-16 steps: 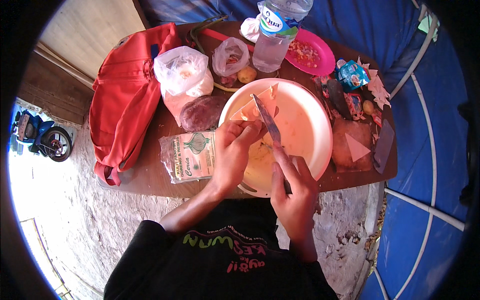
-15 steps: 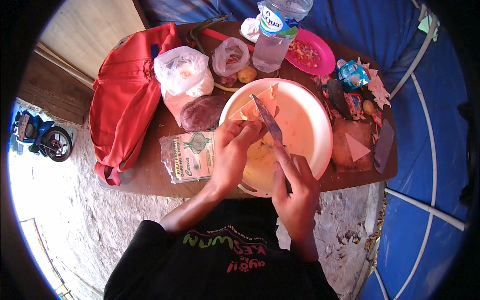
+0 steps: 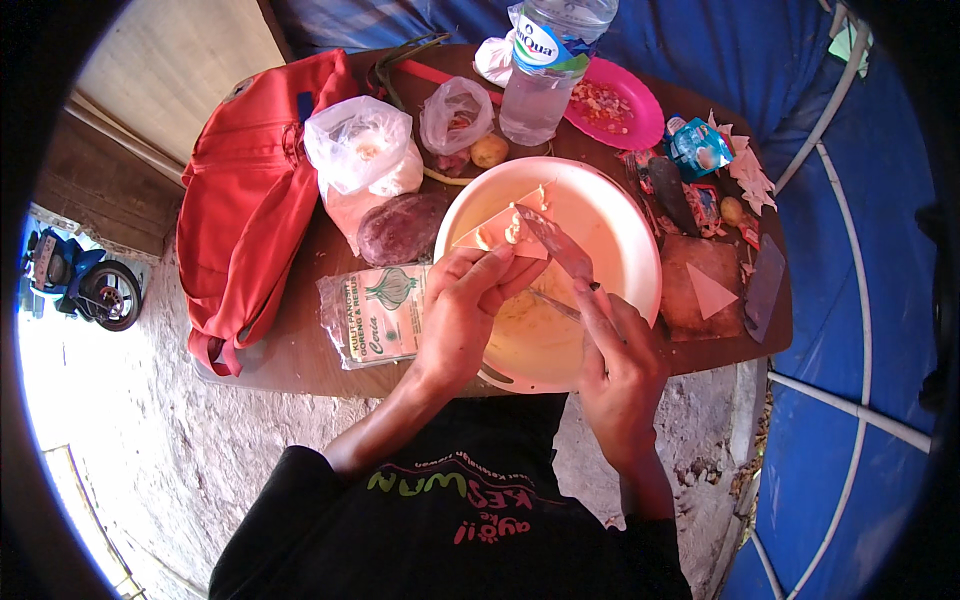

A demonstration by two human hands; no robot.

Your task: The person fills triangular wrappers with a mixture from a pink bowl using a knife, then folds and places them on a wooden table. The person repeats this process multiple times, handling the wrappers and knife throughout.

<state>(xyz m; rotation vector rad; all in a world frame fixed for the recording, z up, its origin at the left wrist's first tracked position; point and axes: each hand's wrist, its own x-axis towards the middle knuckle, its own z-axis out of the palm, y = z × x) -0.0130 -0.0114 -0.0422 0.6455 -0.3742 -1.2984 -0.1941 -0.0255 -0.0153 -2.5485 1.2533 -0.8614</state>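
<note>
My left hand (image 3: 455, 320) pinches a thin, pale wonton wrapper (image 3: 496, 220) by its near edge, above a large white bowl (image 3: 651, 270). Small lumps of light filling lie on the wrapper. In my right hand (image 3: 622, 378) is a knife (image 3: 558, 245) with a smeared blade, its tip resting at the filling. The bowl holds a yellowish mixture, and a thin metal utensil handle (image 3: 555, 303) shows below the blade. Beside my left wrist lies a flat clear packet of wrappers (image 3: 385, 318).
At left lie a red backpack (image 3: 245, 200), plastic bags of white powder (image 3: 362, 145) and a purple tuber (image 3: 400, 230). Behind the bowl stand a big water bottle (image 3: 540, 100) and a pink plate (image 3: 645, 125) of chopped bits. A brown board (image 3: 685, 320) with a pale triangular piece lies right.
My right hand has shifted right and slightly down, drawing the knife's tip back toward the lumps on the wrapper. My left hand has lowered a little, still pinching the wrapper.
</note>
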